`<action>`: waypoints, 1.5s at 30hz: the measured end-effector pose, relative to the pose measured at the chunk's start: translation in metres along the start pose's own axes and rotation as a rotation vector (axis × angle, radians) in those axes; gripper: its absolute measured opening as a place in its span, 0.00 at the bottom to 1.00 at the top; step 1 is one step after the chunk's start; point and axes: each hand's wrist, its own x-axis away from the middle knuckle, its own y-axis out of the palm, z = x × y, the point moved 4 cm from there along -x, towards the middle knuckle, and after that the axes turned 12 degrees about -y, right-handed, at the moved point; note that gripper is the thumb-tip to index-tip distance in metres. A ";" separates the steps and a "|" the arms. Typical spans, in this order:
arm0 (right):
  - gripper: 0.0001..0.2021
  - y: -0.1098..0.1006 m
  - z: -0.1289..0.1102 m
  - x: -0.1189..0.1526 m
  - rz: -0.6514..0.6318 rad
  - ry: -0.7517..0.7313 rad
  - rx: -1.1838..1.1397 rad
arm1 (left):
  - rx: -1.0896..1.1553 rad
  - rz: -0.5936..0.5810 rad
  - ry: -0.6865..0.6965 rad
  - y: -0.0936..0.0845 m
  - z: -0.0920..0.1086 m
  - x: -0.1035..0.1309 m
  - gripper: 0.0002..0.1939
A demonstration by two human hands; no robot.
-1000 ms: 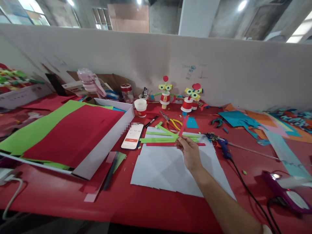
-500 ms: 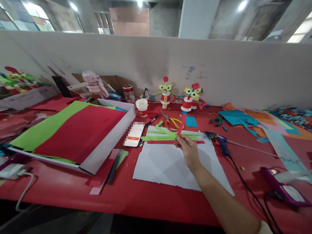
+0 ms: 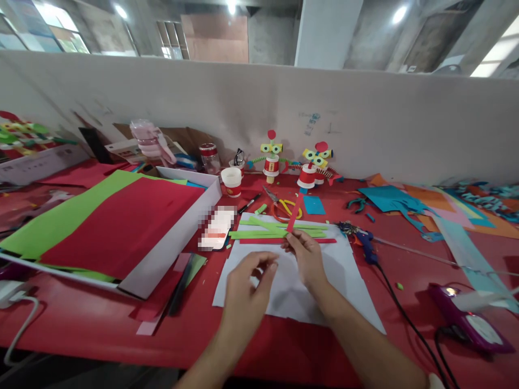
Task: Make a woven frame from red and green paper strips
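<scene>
A red paper strip (image 3: 294, 213) is pinched at its lower end in my right hand (image 3: 307, 256), its free end slanting up and away. My left hand (image 3: 249, 286) is over the white paper (image 3: 279, 278), fingers curved and thumb apart from them, with nothing visible in it. Beyond my hands, several green paper strips (image 3: 259, 234) and another red strip (image 3: 328, 241) lie across the white paper's far part. Orange-and-yellow-handled scissors (image 3: 279, 208) rest just behind these strips.
A white box (image 3: 174, 237) with red and green sheets stands left, beside a phone (image 3: 219, 229). Paper cup (image 3: 232, 181) and cup figures (image 3: 271, 165) stand behind. A glue gun (image 3: 367, 246) with a trailing cord lies right, near a purple power strip (image 3: 466, 319).
My left hand has come into view from below, over the white paper. My right hand still holds the red strip, and the whole view has shifted slightly.
</scene>
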 end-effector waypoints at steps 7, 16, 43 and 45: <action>0.05 0.007 -0.009 0.005 0.011 -0.066 -0.061 | -0.026 -0.223 -0.110 0.045 -0.001 -0.046 0.07; 0.07 0.013 -0.007 0.012 0.036 -0.024 -0.078 | 0.066 -0.149 -0.120 0.044 -0.012 -0.060 0.10; 0.11 0.009 0.003 0.006 0.057 0.114 -0.042 | 0.037 -0.158 -0.165 0.032 -0.020 -0.079 0.14; 0.11 0.010 0.003 0.006 0.054 0.121 -0.050 | 0.033 -0.166 -0.147 0.033 -0.019 -0.078 0.13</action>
